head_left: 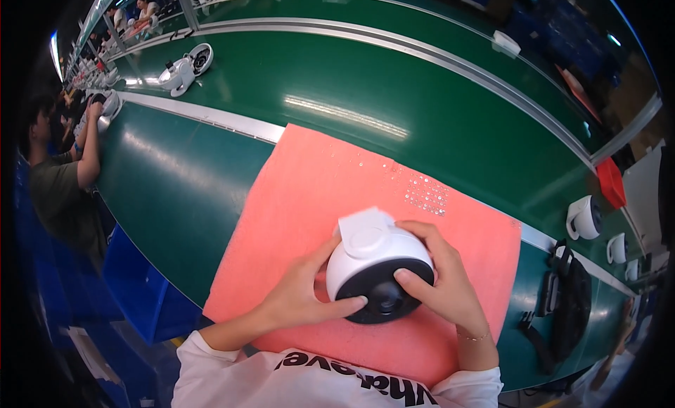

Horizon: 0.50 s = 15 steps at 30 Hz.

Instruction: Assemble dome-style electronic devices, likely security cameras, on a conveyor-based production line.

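Between my two hands is a white, round security camera [344,266] with a black front face and a lens in its middle. A white bracket [365,233] juts from its far side. My left hand [307,288] grips the left side, its thumb on the black face. On the other side my right hand [439,271] wraps round the shell, thumb also pressed to the black face. The fingers behind the shell are partly hidden. Beneath it lies a pink foam mat [281,204]. Several small shiny screws [426,194] stand in rows on the mat's far part.
Behind the mat runs a green conveyor belt [281,70], bearing a white camera unit [184,72]. More white cameras [585,218] stand at right, near a black bag [573,309] and a red bin [610,183]. A co-worker [63,169] works at left beside a blue bin [140,288].
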Each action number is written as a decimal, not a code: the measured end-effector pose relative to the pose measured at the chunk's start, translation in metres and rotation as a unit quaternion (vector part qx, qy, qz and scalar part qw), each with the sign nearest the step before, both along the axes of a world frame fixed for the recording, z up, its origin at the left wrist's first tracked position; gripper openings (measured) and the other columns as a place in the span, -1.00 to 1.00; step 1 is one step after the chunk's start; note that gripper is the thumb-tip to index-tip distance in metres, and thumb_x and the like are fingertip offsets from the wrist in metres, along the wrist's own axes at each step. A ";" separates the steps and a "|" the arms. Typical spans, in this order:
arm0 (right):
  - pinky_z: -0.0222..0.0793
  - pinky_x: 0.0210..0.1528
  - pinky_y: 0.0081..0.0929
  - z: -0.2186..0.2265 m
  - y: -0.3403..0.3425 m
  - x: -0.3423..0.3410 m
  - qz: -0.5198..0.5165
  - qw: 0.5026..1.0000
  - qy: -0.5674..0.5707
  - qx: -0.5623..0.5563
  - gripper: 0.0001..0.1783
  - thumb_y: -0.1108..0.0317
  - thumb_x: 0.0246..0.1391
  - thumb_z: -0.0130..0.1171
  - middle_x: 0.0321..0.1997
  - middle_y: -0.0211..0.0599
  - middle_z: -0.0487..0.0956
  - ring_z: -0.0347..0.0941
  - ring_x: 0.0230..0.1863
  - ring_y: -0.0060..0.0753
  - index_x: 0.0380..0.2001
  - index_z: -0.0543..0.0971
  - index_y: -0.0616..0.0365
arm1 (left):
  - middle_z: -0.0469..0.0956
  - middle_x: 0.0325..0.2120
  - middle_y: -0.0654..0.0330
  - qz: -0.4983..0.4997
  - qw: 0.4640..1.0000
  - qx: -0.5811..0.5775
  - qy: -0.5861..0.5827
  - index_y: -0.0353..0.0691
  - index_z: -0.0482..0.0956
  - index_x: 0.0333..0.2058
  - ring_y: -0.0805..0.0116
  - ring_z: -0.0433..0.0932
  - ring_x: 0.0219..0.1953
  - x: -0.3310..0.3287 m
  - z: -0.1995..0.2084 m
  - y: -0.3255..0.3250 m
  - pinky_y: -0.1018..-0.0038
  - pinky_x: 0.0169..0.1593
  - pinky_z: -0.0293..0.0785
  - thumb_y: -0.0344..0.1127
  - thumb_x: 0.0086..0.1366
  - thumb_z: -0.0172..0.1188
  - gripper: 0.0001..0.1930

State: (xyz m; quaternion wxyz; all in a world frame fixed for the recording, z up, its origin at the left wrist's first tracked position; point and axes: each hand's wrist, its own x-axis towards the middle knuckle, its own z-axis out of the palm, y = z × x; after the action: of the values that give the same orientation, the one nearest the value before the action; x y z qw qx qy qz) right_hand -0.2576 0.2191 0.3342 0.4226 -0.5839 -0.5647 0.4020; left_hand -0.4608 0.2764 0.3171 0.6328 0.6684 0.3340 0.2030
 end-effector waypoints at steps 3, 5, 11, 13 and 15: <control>0.31 -0.09 -0.43 -0.009 0.000 0.008 -0.011 0.995 -0.032 0.090 -0.28 0.11 -0.29 0.32 -0.16 -0.11 0.43 0.41 -0.11 -0.24 -0.05 0.31 0.20 | 0.46 -0.18 -0.07 -0.005 0.988 0.153 -0.023 -0.44 0.10 0.11 0.16 0.49 -0.12 0.014 0.015 0.007 0.36 -0.06 0.42 -0.23 -0.20 0.37 -0.10; 0.33 -0.09 -0.44 -0.013 0.001 0.009 -0.039 0.986 0.081 0.141 -0.27 0.11 -0.35 0.35 -0.17 -0.12 0.46 0.43 -0.12 -0.29 -0.08 0.35 0.21 | 0.47 -0.21 -0.08 -0.016 0.972 0.235 -0.023 -0.48 0.15 0.07 0.16 0.51 -0.16 0.021 0.017 0.011 0.37 -0.11 0.45 -0.22 -0.20 0.37 -0.13; 0.39 -0.17 -0.46 -0.021 0.011 0.021 -0.122 0.978 0.073 0.153 -0.38 0.14 -0.35 0.37 -0.32 -0.15 0.54 0.50 -0.24 -0.30 -0.18 0.44 0.25 | 0.48 -0.21 -0.08 -0.041 0.978 0.205 0.004 -0.50 0.19 0.06 0.17 0.51 -0.17 0.042 0.022 0.031 0.41 -0.15 0.47 -0.17 -0.21 0.37 -0.14; 0.39 -0.19 -0.46 -0.022 0.015 0.023 -0.149 0.975 0.056 0.156 -0.42 0.16 -0.31 0.35 -0.34 -0.16 0.55 0.50 -0.27 -0.30 -0.18 0.45 0.23 | 0.48 -0.20 -0.08 -0.058 0.979 0.196 -0.002 -0.49 0.19 0.06 0.19 0.50 -0.14 0.048 0.017 0.043 0.40 -0.14 0.46 -0.17 -0.20 0.36 -0.13; 0.35 -0.13 -0.44 -0.018 0.017 0.027 -0.153 0.975 0.090 0.136 -0.38 0.18 -0.29 0.33 -0.21 -0.11 0.50 0.45 -0.16 -0.30 -0.11 0.40 0.20 | 0.47 -0.18 -0.06 -0.071 0.986 0.149 -0.023 -0.47 0.17 0.09 0.22 0.46 -0.09 0.056 0.014 0.055 0.38 -0.07 0.42 -0.19 -0.19 0.35 -0.13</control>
State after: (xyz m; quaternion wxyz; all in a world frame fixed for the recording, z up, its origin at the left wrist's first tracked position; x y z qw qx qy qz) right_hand -0.2310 0.2366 0.3163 0.6036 -0.5619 -0.4778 0.3028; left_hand -0.4043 0.3316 0.3312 0.5461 0.7727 0.2372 0.2202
